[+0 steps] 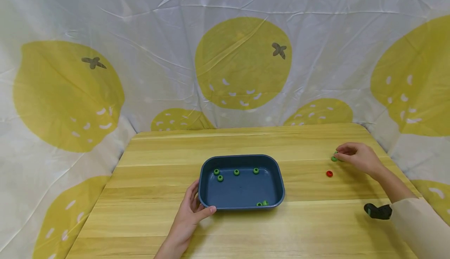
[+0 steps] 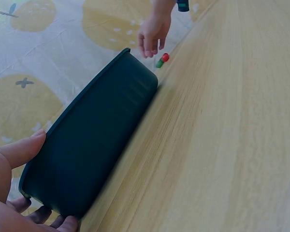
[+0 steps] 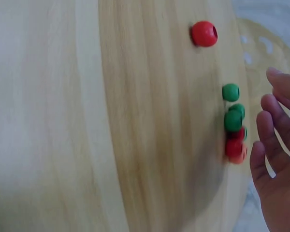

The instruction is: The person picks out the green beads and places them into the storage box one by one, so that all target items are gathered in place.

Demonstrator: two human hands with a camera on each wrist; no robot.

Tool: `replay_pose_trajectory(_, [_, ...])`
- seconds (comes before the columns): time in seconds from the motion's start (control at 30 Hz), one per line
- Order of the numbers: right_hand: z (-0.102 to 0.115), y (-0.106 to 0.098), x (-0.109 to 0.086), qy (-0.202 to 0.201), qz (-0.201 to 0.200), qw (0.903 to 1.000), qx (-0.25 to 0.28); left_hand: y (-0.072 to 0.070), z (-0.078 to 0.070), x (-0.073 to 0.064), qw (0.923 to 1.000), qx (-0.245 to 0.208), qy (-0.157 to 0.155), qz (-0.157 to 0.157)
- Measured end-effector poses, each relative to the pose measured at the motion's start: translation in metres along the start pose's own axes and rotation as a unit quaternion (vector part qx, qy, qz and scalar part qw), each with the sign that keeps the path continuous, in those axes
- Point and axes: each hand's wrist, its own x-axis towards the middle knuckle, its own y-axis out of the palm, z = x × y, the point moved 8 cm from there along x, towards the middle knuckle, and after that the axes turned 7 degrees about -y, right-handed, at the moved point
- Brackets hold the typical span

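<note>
A dark blue plastic tray point(image 1: 242, 208) sits on the table with several green beads point(image 1: 236, 172) inside. My left hand point(image 1: 190, 214) grips its near left corner, thumb at the near rim and fingers round the left side; the left wrist view shows the tray's outer wall point(image 2: 87, 135). On the right, my right hand point(image 1: 360, 158) hovers by a small group of beads, fingers loosely bent and apart. In the right wrist view nothing shows between its fingertips; green beads point(image 3: 233, 121) and red beads point(image 3: 234, 148) lie beside them. One red bead point(image 3: 204, 34) lies apart from the group.
The wooden table point(image 1: 158, 165) reaches back to a white cloth with yellow lemons point(image 1: 242, 63). A black strap-like object point(image 1: 377, 211) is at the right forearm, by the light sleeve point(image 1: 418, 224).
</note>
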Motion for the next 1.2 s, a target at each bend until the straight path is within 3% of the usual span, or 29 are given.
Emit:
replay_pose_trajectory(0.43, [-0.019, -0.011, -0.014, 0.005, -0.050, 0.9984, -0.025, -0.003, 0.002, 0.002, 1.0000, 0.003, -0.002, -0.006])
replay_pose_trajectory(0.7, [-0.034, -0.004, -0.016, 0.013, -0.063, 0.9974, -0.034, -0.002, 0.000, 0.002, 1.0000, -0.004, 0.002, 0.001])
replay_pose_trajectory(1.2, [-0.036, 0.006, -0.017, -0.019, -0.081, 0.9952, -0.051, -0.002, 0.002, 0.002, 1.0000, -0.005, 0.004, 0.001])
